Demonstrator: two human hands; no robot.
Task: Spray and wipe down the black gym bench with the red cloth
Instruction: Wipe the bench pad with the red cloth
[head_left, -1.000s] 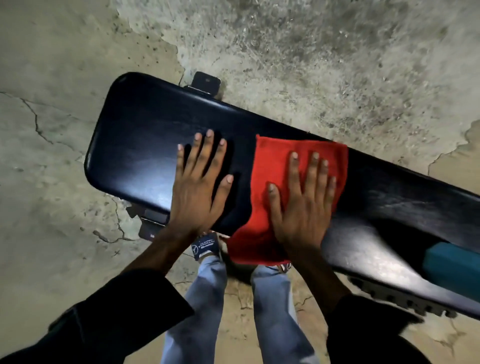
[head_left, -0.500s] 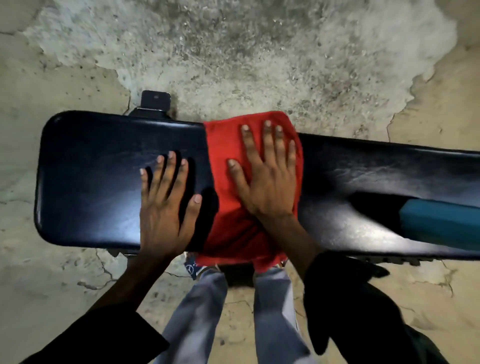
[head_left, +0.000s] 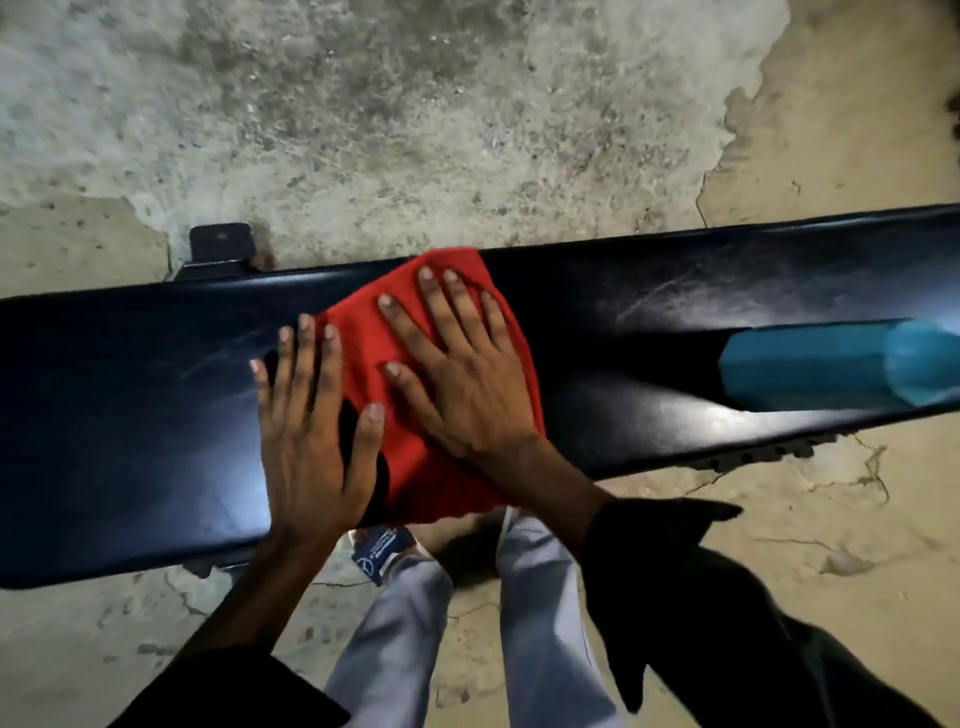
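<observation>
Fingers (head_left: 435, 317) of the right hand (head_left: 457, 384) splayed flat, palm down, pressing on the red cloth (head_left: 415, 467), not gripping it. Left hand (head_left: 306, 436) also flat and open, fingers spread on bare vinyl just left of the cloth; its thumb lies over the cloth's left edge. Cloth is spread across the width of the black gym bench (head_left: 130, 426), from the far edge to the near edge, with its lower edge draped slightly over the near side. Bench pad runs left to right across the view, glossy, with faint scuff streaks and light glare. Teal spray bottle (head_left: 831, 364) lies on its side on the pad at the right, well apart from the hands; its nozzle end is out of view. Black bracket (head_left: 221, 244) of the bench frame sticks out past the far edge at the left. Both forearms come in from the bottom, in dark sleeves (head_left: 727, 597). Below the bench, grey trouser legs (head_left: 395, 649) and a shoe (head_left: 382, 551) with a blue tongue label, standing on the floor (head_left: 415, 130), which is rough, cracked concrete with patchy worn areas.
</observation>
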